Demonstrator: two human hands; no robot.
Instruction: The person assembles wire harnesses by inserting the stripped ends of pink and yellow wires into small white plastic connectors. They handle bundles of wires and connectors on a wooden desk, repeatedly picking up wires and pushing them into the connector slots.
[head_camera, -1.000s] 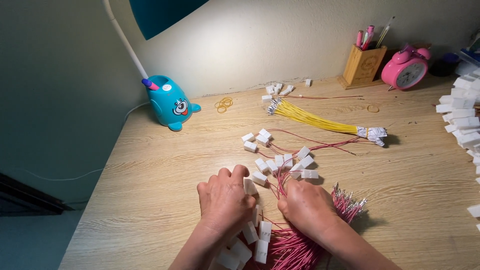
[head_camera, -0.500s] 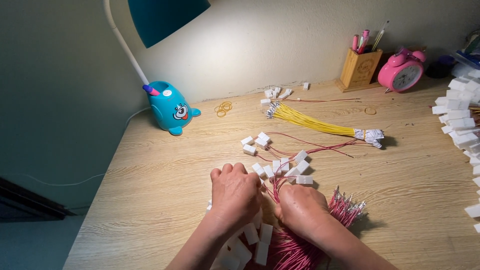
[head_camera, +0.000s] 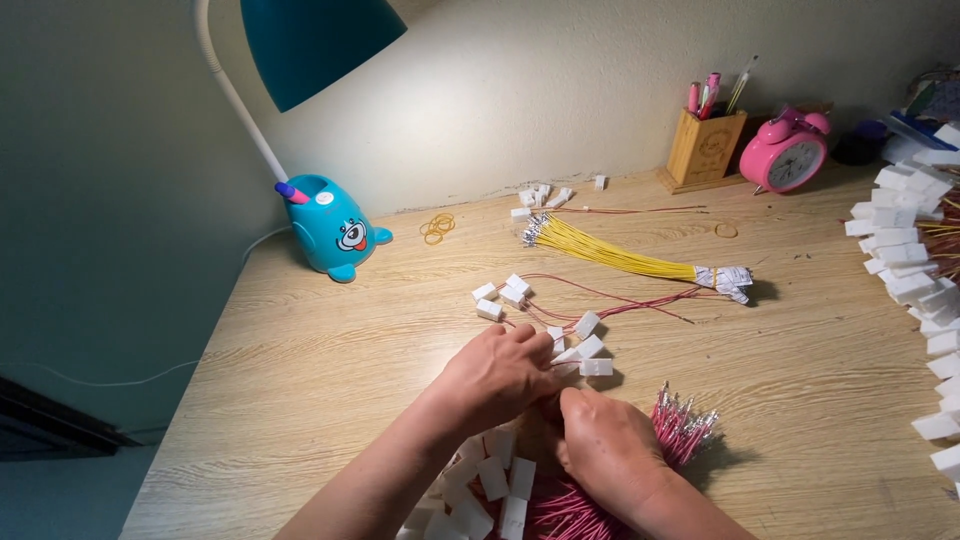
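I see the desk lit by a teal lamp at its far left corner. Near edge, centre: my left hand and right hand meet over a red wire bundle, fingers curled together; what exactly they pinch, I can't tell. White connectors lie just beyond the fingertips, more under my wrists. Yellow wires sit mid-desk. Far right corner: pink clock, pen holder. Rubber bands near the lamp.
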